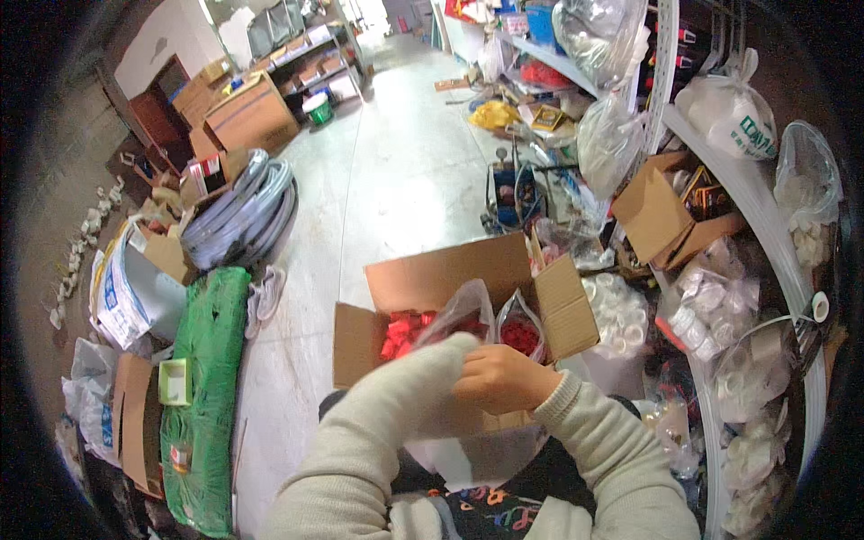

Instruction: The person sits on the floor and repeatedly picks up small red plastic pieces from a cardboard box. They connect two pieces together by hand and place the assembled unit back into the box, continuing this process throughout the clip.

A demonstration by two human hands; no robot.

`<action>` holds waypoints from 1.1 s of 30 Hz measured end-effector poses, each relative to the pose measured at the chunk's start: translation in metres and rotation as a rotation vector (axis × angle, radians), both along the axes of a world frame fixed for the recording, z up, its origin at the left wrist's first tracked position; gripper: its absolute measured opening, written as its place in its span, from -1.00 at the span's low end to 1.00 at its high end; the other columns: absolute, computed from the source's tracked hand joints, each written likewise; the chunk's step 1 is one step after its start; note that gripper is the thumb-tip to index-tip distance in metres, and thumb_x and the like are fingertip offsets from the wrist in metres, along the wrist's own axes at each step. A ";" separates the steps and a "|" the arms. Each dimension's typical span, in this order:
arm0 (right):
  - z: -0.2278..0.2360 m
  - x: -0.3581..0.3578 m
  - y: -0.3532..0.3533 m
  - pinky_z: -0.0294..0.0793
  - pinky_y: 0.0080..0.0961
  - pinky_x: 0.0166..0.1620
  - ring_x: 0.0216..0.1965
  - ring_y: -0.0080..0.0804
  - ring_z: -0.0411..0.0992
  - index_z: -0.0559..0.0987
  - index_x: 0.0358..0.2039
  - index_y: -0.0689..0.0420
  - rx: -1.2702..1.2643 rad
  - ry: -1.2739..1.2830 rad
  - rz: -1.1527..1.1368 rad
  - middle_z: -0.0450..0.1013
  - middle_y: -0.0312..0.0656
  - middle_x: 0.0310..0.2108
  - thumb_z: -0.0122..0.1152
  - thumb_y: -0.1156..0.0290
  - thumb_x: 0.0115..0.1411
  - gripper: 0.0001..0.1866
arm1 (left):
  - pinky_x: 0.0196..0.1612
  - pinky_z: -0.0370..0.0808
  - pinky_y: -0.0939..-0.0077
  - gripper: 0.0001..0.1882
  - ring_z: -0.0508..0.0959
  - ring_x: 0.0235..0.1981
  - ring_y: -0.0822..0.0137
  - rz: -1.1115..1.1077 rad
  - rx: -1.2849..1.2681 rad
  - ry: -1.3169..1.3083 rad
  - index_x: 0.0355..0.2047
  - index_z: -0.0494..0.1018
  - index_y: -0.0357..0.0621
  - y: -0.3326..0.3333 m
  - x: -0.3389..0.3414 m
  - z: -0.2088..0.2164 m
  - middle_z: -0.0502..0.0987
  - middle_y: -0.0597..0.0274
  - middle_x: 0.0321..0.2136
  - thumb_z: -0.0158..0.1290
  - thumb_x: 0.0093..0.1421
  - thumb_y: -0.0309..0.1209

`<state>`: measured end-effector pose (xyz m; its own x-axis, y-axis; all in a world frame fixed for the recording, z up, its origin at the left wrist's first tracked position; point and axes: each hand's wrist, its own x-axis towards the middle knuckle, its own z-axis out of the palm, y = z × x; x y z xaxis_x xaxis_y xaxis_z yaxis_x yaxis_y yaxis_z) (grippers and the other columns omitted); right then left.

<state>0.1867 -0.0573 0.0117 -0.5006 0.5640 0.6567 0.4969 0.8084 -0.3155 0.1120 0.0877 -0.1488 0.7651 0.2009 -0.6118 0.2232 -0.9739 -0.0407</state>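
In front of me stands an open cardboard box (450,273) with its flaps spread. Inside, red pieces (407,331) lie at the left, and a clear plastic bag (520,335) of small dark red items is at the right. My right hand (506,378) is closed over the box's near side, against the end of my left sleeve (423,373); what its fingers hold is hidden. My left forearm reaches across to it, but the left hand's fingers are concealed and blurred. Below both hands, a clear plastic bag (477,459) lies over my lap.
To my left are a long green wrapped bundle (207,396), coiled grey hose (247,216) and cardboard pieces. On my right, a metal rack (711,171) holds bags of white fittings (715,292) and an opened carton (657,211). A blue tool carrier (515,191) stands beyond the box.
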 end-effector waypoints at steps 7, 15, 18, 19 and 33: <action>-0.013 0.056 0.006 0.38 -0.21 -0.37 -0.46 -0.04 0.40 0.50 -0.58 0.23 -0.451 0.192 -0.852 0.42 0.04 -0.55 0.01 0.45 -0.13 -0.87 | -0.40 0.43 0.30 -0.83 0.51 -0.45 0.12 0.134 -0.052 -0.126 -0.47 0.50 -0.16 0.004 -0.015 -0.050 0.51 0.04 -0.45 -0.02 -0.02 -0.37; -0.058 0.052 0.014 0.42 -0.24 -0.35 -0.45 -0.02 0.44 0.54 -0.59 0.24 -0.872 -0.344 -0.625 0.44 0.08 -0.53 0.08 0.47 -0.23 -0.84 | -0.34 0.43 0.27 -0.79 0.51 -0.40 0.09 0.189 -0.103 -0.280 -0.45 0.48 -0.20 0.008 -0.014 -0.085 0.51 -0.01 -0.41 -0.03 0.00 -0.33; -0.073 0.047 0.017 0.45 -0.27 -0.32 -0.40 -0.07 0.47 0.57 -0.56 0.24 -0.808 -0.460 -0.616 0.45 0.11 -0.49 0.08 0.49 -0.17 -0.85 | -0.32 0.43 0.26 -0.78 0.51 -0.39 0.08 0.249 -0.107 -0.373 -0.44 0.47 -0.21 0.022 -0.026 -0.097 0.50 -0.03 -0.39 -0.04 0.01 -0.32; -0.079 0.041 0.022 0.45 -0.27 -0.31 -0.39 -0.07 0.47 0.57 -0.54 0.24 -0.832 -0.495 -0.594 0.46 0.09 -0.47 0.07 0.49 -0.15 -0.84 | -0.31 0.43 0.26 -0.77 0.51 -0.38 0.08 0.272 -0.104 -0.407 -0.43 0.47 -0.22 0.030 -0.035 -0.102 0.50 -0.04 -0.39 -0.04 0.01 -0.31; -0.111 0.030 0.047 0.41 -0.30 -0.17 -0.17 -0.08 0.42 0.54 -0.30 0.21 -1.117 -0.676 -0.617 0.41 0.10 -0.21 -0.04 0.40 0.04 -0.74 | -0.55 0.31 0.60 -0.66 0.37 -0.54 0.51 1.246 -1.147 -0.873 -0.23 0.30 -0.12 -0.016 -0.066 0.093 0.39 0.37 -0.52 0.05 0.08 -0.20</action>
